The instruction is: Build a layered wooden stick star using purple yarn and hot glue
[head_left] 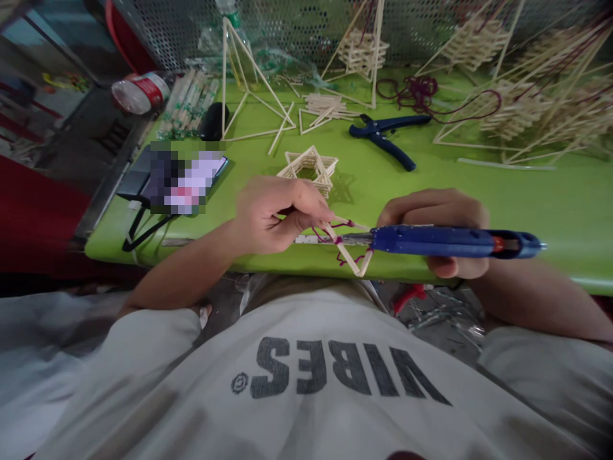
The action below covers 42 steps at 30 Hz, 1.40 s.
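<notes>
My left hand (275,214) pinches a small triangle of wooden sticks (352,252) tied with dark red string, held just above the near edge of the green table (527,191). My right hand (433,223) is wrapped round a blue glue gun (450,243), whose metal nozzle touches the triangle's corner. A finished star-shaped stack of sticks (310,167) lies on the table just beyond my left hand.
Blue pliers (385,133) and dark red string (421,92) lie mid-table. Stick pyramids (249,83) and several stick frames stand along the back and right. A phone (184,182), a bundle of sticks (189,102) and a bottle (141,91) sit at the left.
</notes>
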Available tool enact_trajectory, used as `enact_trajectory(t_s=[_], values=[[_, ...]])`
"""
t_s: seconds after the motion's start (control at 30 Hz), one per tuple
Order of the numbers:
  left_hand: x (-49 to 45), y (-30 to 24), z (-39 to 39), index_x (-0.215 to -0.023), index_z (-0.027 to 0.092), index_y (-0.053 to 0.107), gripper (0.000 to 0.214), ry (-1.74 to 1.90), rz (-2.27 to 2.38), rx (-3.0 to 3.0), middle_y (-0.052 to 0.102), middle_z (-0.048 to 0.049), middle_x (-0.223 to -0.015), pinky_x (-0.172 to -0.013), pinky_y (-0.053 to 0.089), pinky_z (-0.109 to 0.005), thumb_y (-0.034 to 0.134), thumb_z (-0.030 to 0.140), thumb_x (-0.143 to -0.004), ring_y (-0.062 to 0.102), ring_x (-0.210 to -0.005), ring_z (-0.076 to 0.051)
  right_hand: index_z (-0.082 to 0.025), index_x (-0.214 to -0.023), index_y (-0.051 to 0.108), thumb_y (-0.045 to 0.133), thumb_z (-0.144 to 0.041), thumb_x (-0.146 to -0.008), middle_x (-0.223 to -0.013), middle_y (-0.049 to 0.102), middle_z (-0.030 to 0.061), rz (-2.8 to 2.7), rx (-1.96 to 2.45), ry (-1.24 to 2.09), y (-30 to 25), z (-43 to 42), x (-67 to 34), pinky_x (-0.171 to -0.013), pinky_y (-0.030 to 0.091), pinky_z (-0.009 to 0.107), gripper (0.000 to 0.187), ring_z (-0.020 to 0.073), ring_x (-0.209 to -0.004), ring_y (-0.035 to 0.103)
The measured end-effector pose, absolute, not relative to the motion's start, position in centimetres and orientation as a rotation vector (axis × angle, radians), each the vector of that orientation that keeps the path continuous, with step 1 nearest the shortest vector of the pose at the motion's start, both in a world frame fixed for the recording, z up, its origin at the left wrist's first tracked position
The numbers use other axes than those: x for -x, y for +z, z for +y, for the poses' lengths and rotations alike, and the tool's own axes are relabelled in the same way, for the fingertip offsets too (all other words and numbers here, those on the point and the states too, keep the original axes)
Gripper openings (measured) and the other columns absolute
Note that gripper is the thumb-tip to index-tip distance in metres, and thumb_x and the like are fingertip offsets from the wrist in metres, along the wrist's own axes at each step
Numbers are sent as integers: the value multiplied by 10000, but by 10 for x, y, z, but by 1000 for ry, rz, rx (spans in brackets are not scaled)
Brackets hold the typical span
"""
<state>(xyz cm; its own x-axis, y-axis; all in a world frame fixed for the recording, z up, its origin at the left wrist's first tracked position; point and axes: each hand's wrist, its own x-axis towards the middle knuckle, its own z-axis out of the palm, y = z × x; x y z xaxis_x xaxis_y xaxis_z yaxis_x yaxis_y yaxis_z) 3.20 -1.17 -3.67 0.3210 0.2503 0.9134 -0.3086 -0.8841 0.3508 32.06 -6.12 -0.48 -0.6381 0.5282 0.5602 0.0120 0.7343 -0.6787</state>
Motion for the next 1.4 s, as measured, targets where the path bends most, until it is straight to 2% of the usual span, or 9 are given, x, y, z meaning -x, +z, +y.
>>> enact_trajectory(t_s=[0.2,0.37,0.57,0.73,0.97,1.07,1.23,1.4], values=[[-30,-39,-12,-1233,342,816,156,1580,72,-2177,807,23,-843,-570,558,-239,796,317,-1080,750,-652,-114,-226,-761,659,714,-807,-1002,-862,704,73,-2148,392,869,-4,-57,-325,-518,428,320,631,175,-647,638],[-29,-40,-7,-1217,266,812,155,1595,-47,-2191,822,-11,-837,-588,580,-218,791,234,-1067,746,-637,-108,-229,-759,663,716,-808,-1000,-868,721,73,-2155,378,861,-4,-57,-324,-512,428,321,630,178,-648,644],[-27,-38,-11,-1237,316,807,145,1559,42,-2193,836,5,-880,-619,620,-248,753,302,-1103,796,-689,-136,-235,-775,672,730,-778,-1007,-860,715,73,-2139,379,880,-6,-57,-323,-507,443,317,593,183,-650,648],[-27,-35,-12,-1245,287,816,191,1531,-3,-2196,866,4,-950,-645,638,-238,776,214,-1073,826,-747,-130,-230,-762,650,690,-814,-1016,-855,703,72,-2162,388,869,-5,-58,-323,-516,430,311,638,175,-653,639],[-26,-39,-11,-1269,376,795,177,1534,68,-2230,834,27,-905,-689,657,-249,740,312,-1113,819,-741,-138,-200,-762,642,644,-818,-1043,-857,703,84,-2151,429,882,-4,-61,-322,-597,477,302,679,164,-701,667],[-27,-39,-9,-1207,347,785,117,1559,69,-2280,819,29,-872,-656,634,-236,716,304,-1124,772,-662,-115,-201,-749,628,641,-853,-1022,-845,696,78,-2144,442,895,-5,-61,-323,-581,441,304,707,161,-687,654],[-29,-36,-6,-1156,274,780,143,1609,-58,-2279,839,9,-879,-672,638,-201,710,176,-1079,746,-632,-92,-213,-761,606,618,-828,-1050,-815,659,60,-2174,395,879,-5,-59,-322,-561,412,303,680,152,-649,596],[-26,-37,-8,-1132,325,770,87,1607,72,-2313,809,10,-840,-647,600,-241,688,302,-1117,721,-610,-107,-210,-773,615,625,-822,-1053,-814,671,48,-2148,417,860,-3,-59,-319,-532,365,302,673,126,-590,525]])
